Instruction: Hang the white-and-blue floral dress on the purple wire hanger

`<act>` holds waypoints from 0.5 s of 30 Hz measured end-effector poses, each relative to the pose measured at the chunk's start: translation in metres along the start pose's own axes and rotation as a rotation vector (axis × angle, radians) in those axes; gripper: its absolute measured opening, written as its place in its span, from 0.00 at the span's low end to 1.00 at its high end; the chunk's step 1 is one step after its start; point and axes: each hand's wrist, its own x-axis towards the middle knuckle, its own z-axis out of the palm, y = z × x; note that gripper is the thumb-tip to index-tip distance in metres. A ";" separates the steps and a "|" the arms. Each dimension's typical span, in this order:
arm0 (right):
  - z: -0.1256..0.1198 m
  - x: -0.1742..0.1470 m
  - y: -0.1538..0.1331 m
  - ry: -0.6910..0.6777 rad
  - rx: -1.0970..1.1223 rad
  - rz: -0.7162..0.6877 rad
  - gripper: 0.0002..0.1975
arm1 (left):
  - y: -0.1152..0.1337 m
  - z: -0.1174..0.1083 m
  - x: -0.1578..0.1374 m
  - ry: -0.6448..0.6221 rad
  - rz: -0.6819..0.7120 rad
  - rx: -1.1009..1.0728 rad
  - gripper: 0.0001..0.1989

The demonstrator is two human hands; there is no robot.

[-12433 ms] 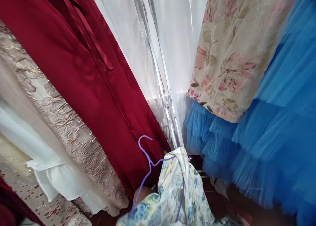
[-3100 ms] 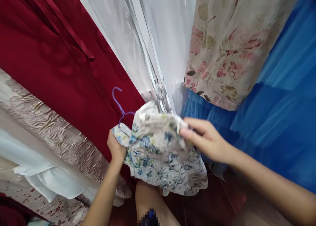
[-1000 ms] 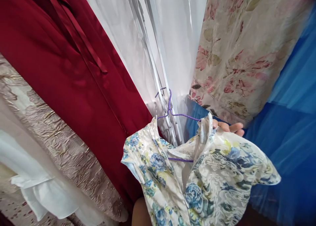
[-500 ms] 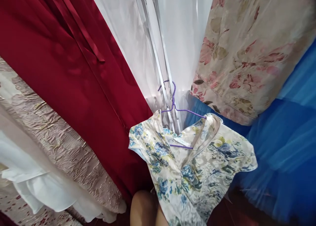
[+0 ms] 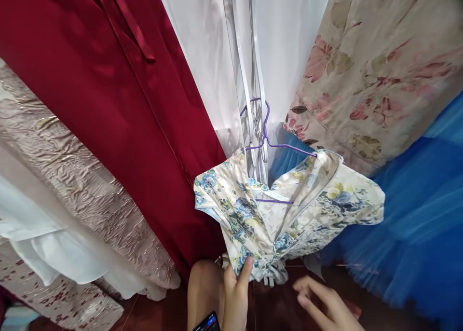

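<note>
A cream blouse with blue and yellow flowers [image 5: 307,210] hangs on a purple hanger [image 5: 266,123], with short cap sleeves and a V-shaped neck. The hanger's hook is at the white straps [image 5: 255,80] above it. My left hand [image 5: 237,287] grips the blouse's lower left part, thumb in front and fingers mostly hidden behind the cloth. To the right and below the blouse, my right hand [image 5: 321,297] is apart from it. Its fingers are slightly curled, with a gap to the thumb and nothing visible in them.
A dark red garment [image 5: 144,128] hangs at left, beside a textured pinkish one [image 5: 90,191]. White cloth [image 5: 202,46] hangs behind. Pink floral cloth [image 5: 372,89] and blue tulle [image 5: 408,225] are at right. A phone [image 5: 208,323] lies near a bare knee [image 5: 204,292].
Both hands have come into view from below. My left hand has taken hold of the blouse's lower part, which now sits higher and bunched. The view has shifted slightly.
</note>
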 end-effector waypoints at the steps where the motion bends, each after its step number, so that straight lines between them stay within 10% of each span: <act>1: 0.004 0.010 -0.012 0.012 0.051 -0.040 0.13 | -0.001 -0.001 -0.002 -0.009 -0.003 0.019 0.29; 7: 0.015 0.049 -0.078 0.126 0.284 -0.071 0.14 | 0.001 -0.005 -0.017 -0.008 -0.023 0.085 0.31; 15: 0.007 0.053 -0.096 0.040 0.312 -0.152 0.17 | 0.020 0.003 -0.022 0.118 0.009 0.017 0.32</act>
